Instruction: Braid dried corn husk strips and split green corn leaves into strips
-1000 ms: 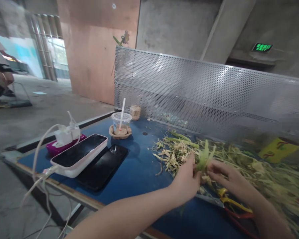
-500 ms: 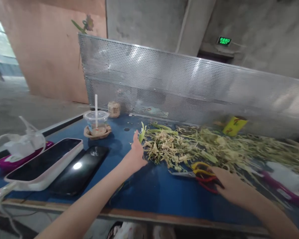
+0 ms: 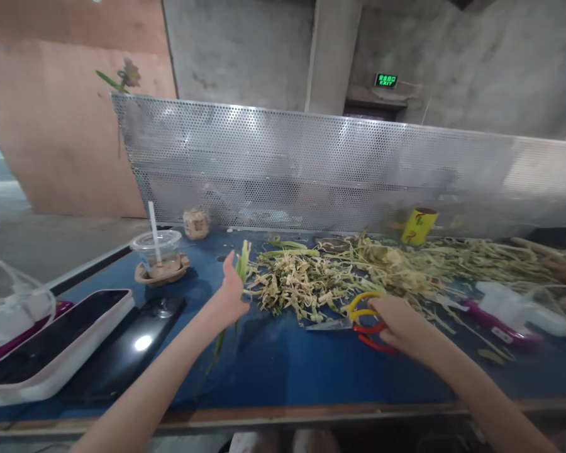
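My left hand is closed around a long green stalk, which stands upright above the fist and hangs down below it over the blue table. My right hand rests on a pair of scissors with yellow and red handles; its fingers curl over the handles. The scissors lie on the table at the near edge of a heap of pale green and straw-coloured plant trimmings that spreads to the right.
At the left lie a black phone, a white-cased phone and a white charger with cables. A plastic cup with a straw and a small jar stand behind. A perforated metal screen backs the table; a yellow cup stands before it.
My left hand carried the green stalk away from the heap to the left and lifted it upright. My right hand left the heap and came down on the scissors. The camera swung right.
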Motion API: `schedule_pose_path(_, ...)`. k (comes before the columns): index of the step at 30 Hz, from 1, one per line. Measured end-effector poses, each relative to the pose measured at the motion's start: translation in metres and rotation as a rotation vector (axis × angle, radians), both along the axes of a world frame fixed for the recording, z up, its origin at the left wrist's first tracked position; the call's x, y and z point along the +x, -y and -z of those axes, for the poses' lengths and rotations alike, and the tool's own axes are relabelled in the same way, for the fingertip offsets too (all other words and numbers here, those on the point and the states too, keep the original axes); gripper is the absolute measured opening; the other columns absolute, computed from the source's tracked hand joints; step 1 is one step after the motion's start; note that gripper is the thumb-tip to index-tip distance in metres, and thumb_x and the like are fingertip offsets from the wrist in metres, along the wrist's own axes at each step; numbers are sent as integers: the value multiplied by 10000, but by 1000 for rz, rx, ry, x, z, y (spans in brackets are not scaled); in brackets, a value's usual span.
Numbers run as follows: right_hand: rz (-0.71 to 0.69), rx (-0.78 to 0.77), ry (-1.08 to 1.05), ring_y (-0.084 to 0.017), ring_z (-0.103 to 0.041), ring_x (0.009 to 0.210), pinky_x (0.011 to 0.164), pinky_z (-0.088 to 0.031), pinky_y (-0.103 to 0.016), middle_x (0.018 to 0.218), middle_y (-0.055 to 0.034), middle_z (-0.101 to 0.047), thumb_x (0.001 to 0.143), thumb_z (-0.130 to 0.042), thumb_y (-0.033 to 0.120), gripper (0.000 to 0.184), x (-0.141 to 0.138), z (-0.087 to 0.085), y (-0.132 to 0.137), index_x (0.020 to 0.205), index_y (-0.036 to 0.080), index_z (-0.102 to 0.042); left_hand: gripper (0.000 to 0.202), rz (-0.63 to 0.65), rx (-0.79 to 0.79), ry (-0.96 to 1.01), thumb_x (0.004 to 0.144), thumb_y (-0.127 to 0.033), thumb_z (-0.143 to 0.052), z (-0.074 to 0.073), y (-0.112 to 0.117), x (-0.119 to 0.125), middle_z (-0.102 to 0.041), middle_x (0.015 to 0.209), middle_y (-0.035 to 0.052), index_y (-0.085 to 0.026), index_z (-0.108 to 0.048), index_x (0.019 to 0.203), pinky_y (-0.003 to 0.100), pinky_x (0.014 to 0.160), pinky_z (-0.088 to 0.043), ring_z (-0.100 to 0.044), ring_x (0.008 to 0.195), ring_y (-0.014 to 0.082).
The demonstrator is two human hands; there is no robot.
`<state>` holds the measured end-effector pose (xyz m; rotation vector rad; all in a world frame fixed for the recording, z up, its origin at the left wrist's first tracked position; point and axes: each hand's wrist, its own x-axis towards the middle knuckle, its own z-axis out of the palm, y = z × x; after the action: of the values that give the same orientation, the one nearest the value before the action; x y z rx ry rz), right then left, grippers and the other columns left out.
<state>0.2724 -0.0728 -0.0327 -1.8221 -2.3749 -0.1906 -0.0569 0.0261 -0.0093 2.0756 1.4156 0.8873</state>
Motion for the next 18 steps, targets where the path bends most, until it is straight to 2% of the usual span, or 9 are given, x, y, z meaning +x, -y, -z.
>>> schedule_pose_path(3, 114, 10, -153, -259, -503, 917, 794, -382, -387, 971, -126, -565, 661, -439, 149, 314, 2, -13, 8, 969, 141, -496, 1036, -11, 5, -73, 581, -197, -590, -31, -1, -6, -599, 851, 150, 17, 147, 1277, 347, 625, -465, -605, 615, 214)
schedule_pose_path(6, 187, -104, -460, -216, -522, 800, 696, -406, -327, 891, -80, -562, 720, -486, 321, 270, -5, -27, 12, 953, 189, -450, 1087, 63, -144, -111, 592, -251, -629, -64, -2, -8, -575, 587, 8, 12, 175, 1275, 302, 539, -452, -581, 509, 200)
schedule_pose_path(7, 160, -161, -591, -197, -516, 766, 678, -403, -310, 864, -64, -551, 730, -493, 389, 300, -10, -31, 11, 955, 198, -442, 1088, 95, -184, -103, 604, -257, -627, -74, -3, -9, -541, 513, -36, -19, 191, 1282, 290, 511, -443, -571, 480, 199)
schedule_pose_path(9, 13, -311, -902, -156, -486, 695, 649, -392, -282, 795, -33, -513, 731, -471, 525, 386, -26, -37, 4, 944, 205, -442, 1085, 183, -231, -75, 621, -240, -620, -90, -4, -13, -509, 460, -76, -102, 220, 1293, 265, 485, -428, -566, 466, 190)
schedule_pose_path(11, -204, -555, -1256, -111, -421, 578, 572, -367, -255, 682, 2, -435, 706, -357, 678, 519, -47, -42, -10, 859, 191, -446, 1065, 236, -221, -78, 634, -212, -606, -102, -5, -18, -500, 432, -94, -162, 224, 1298, 235, 458, -402, -558, 451, 176)
schedule_pose_path(13, -316, -954, -1461, -86, -382, 504, 499, -331, -238, 623, 11, -397, 616, -222, 805, 699, -70, -45, -26, 788, 164, -439, 1044, 230, -190, -124, 658, -221, -593, -109, -6, -24, -490, 396, -106, -160, 233, 1293, 213, 452, -385, -549, 440, 162)
schedule_pose_path(15, -347, -1297, -1467, -89, -414, 492, 466, -316, -224, 599, -14, -430, 549, -70, 853, 826, -90, -45, -43, 732, 138, -443, 1030, 187, -170, -180, 681, -246, -582, -112, -6, -31, -496, 374, -107, -132, 248, 1281, 193, 446, -374, -545, 432, 153)
schedule_pose_path(18, -374, -1625, -1333, -105, -435, 475, 424, -321, -227, 587, -44, -458, 555, 131, 799, 947, -114, -37, -63, 765, 102, -476, 1029, 150, -177, -188, 668, -227, -594, -111, -8, -39, -518, 351, -91, -72, 221, 1276, 165, 402, -333, -523, 377, 145)
